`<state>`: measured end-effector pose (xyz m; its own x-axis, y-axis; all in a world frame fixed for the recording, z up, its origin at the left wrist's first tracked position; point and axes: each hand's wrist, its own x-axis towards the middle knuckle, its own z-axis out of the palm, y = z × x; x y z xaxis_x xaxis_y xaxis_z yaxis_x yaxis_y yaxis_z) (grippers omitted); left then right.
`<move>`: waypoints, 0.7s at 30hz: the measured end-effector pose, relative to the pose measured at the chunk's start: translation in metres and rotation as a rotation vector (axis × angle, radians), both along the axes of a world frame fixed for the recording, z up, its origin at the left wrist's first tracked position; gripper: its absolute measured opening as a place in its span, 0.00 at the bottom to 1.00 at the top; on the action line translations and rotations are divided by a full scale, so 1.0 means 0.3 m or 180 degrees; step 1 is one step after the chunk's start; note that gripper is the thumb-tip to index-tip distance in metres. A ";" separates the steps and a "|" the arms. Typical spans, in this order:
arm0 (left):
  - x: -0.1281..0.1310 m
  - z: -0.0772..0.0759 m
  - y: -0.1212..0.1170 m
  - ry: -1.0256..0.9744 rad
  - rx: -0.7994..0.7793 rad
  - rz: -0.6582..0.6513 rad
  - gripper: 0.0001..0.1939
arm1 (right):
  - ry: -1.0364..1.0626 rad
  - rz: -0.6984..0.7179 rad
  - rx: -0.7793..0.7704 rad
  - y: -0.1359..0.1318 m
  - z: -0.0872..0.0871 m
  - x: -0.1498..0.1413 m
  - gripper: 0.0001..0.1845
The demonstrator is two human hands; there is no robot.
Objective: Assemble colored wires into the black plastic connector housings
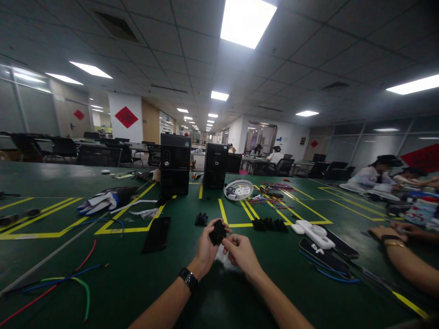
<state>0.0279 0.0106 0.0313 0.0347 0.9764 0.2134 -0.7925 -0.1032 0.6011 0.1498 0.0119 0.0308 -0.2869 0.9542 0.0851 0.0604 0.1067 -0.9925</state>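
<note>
My left hand (204, 251), with a dark watch on its wrist, is closed around a small black block-like part (217, 232) and holds it above the green table (192, 283). My right hand (243, 255) is pinched at the lower right edge of that part, fingers pressed together. What lies between those fingertips is too small to make out. Just beyond my left hand stands a similar black part (201, 219) with raised prongs. A row of several more such black parts (270, 224) sits to the right, past my right hand.
A dark phone (156, 234) lies left of my hands. Loose coloured wires (65, 281) are at the lower left. Two black cases (174, 164) and a white basket (239, 189) stand farther back. White devices (313, 234) rest on the right, near another person's arm (408, 260).
</note>
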 end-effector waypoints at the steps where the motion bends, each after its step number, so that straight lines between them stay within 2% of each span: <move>1: -0.003 0.000 -0.001 0.0144 0.0084 -0.0021 0.15 | 0.0016 0.0128 -0.0094 -0.002 0.006 0.004 0.22; 3: -0.008 0.001 -0.004 0.0468 0.0201 -0.0007 0.15 | 0.0062 0.0357 -0.0239 -0.009 0.016 0.012 0.23; 6: -0.006 0.004 -0.012 0.0878 0.0220 0.0234 0.18 | 0.0204 0.0510 -0.0404 -0.019 0.022 0.016 0.24; 12: 0.010 0.023 -0.040 0.1633 0.0279 0.0842 0.20 | -0.0049 0.0317 -0.0545 -0.019 0.010 0.008 0.24; 17: 0.016 0.027 -0.041 0.1786 0.0248 0.1127 0.21 | -0.0112 0.0426 -0.0606 -0.006 0.006 0.013 0.22; 21: 0.019 0.020 -0.033 0.1680 0.0149 0.1123 0.22 | -0.0122 0.0481 -0.0608 -0.008 -0.010 0.009 0.24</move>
